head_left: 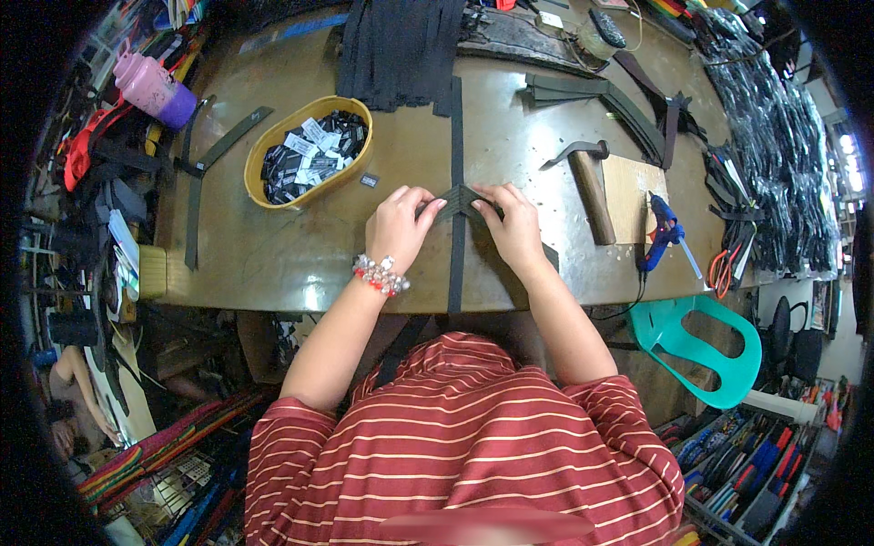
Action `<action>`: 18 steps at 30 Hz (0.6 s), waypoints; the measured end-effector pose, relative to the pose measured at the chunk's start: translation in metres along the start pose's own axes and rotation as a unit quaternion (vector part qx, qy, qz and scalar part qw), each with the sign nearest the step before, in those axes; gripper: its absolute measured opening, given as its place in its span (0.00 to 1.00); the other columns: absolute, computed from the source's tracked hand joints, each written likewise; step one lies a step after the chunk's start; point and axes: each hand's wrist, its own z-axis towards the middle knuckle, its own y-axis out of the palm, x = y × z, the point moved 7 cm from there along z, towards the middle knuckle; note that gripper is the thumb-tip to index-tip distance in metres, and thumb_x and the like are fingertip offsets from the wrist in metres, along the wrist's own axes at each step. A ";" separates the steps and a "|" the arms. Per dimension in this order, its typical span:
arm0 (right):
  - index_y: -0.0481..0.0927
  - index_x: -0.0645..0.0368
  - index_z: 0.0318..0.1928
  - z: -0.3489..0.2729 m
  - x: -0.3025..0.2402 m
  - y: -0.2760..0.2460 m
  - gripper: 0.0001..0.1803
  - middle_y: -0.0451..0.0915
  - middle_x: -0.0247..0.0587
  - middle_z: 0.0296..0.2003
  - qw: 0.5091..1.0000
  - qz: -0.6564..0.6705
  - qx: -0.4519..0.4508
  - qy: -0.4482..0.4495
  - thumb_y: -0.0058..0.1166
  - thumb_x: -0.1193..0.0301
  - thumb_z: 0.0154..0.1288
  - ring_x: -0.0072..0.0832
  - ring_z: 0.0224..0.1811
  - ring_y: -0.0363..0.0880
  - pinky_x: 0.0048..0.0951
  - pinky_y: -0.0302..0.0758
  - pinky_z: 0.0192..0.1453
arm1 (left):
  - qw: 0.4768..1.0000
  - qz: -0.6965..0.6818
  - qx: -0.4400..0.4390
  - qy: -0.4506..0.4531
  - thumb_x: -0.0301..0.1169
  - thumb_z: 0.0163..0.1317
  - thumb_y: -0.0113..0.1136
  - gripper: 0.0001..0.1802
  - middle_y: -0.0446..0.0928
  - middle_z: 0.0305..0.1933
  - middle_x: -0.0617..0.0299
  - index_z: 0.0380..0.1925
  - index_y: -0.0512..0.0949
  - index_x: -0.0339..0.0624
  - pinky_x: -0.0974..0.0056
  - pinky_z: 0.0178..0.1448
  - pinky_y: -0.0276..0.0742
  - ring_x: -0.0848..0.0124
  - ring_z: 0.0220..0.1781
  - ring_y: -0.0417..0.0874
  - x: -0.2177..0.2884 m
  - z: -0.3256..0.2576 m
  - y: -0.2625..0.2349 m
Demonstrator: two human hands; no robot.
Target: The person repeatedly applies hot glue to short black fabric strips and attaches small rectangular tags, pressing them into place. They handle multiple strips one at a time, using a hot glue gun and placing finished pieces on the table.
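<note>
With our left grip (398, 221) and right grip (512, 224), we pinch a dark strap (465, 199) across a long black strip (457, 259).

shirt (455, 428): was dark red, with thin pale stripes running side to side | left sleeve (296, 441) and right sleeve (624, 419): were short, loose and stripy too | bracelet (382, 276): had lots of little beads, some red, some clear or whitish | left hand (398, 223) and right hand (512, 223): were bare
</note>
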 end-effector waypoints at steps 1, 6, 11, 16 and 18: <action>0.83 0.59 0.42 -0.004 0.010 0.007 0.10 0.80 0.45 0.35 0.999 -0.005 -0.024 0.031 0.61 0.76 0.58 0.38 0.38 0.81 0.32 0.76 0.44 | 0.999 -0.003 -0.015 -0.031 0.40 0.59 0.63 0.13 0.80 0.33 0.56 0.29 0.81 0.41 0.58 0.36 0.76 0.60 0.33 0.82 -0.011 0.000 0.006; 0.83 0.57 0.44 -0.011 0.009 0.009 0.13 0.79 0.45 0.35 0.998 -0.048 -0.034 0.014 0.62 0.76 0.56 0.38 0.38 0.81 0.34 0.77 0.45 | 0.997 0.016 -0.064 -0.035 0.38 0.58 0.64 0.11 0.81 0.36 0.58 0.34 0.81 0.44 0.59 0.39 0.76 0.60 0.37 0.82 -0.020 0.001 0.014; 0.83 0.54 0.44 -0.010 -0.004 0.011 0.13 0.78 0.44 0.38 0.974 -0.215 -0.056 -0.052 0.62 0.75 0.55 0.40 0.40 0.79 0.35 0.75 0.48 | 0.964 0.176 -0.023 0.196 0.32 0.57 0.58 0.12 0.78 0.49 0.64 0.42 0.79 0.49 0.60 0.51 0.72 0.64 0.49 0.76 0.020 -0.004 0.017; 0.76 0.63 0.41 -0.073 0.067 -0.106 0.14 0.74 0.44 0.39 0.949 -0.039 0.295 0.103 0.61 0.78 0.52 0.37 0.43 0.73 0.35 0.70 0.50 | 0.921 0.236 -0.050 0.305 0.30 0.57 0.52 0.14 0.77 0.54 0.67 0.44 0.78 0.45 0.60 0.52 0.71 0.68 0.51 0.75 0.031 -0.015 0.039; 0.67 0.64 0.44 -0.120 0.108 -0.175 0.23 0.66 0.40 0.36 0.843 -0.102 0.500 0.170 0.66 0.75 0.52 0.34 0.40 0.68 0.34 0.67 0.49 | 0.930 0.221 -0.055 0.289 0.29 0.57 0.52 0.16 0.77 0.55 0.66 0.46 0.78 0.43 0.60 0.52 0.72 0.67 0.51 0.75 0.027 -0.016 0.042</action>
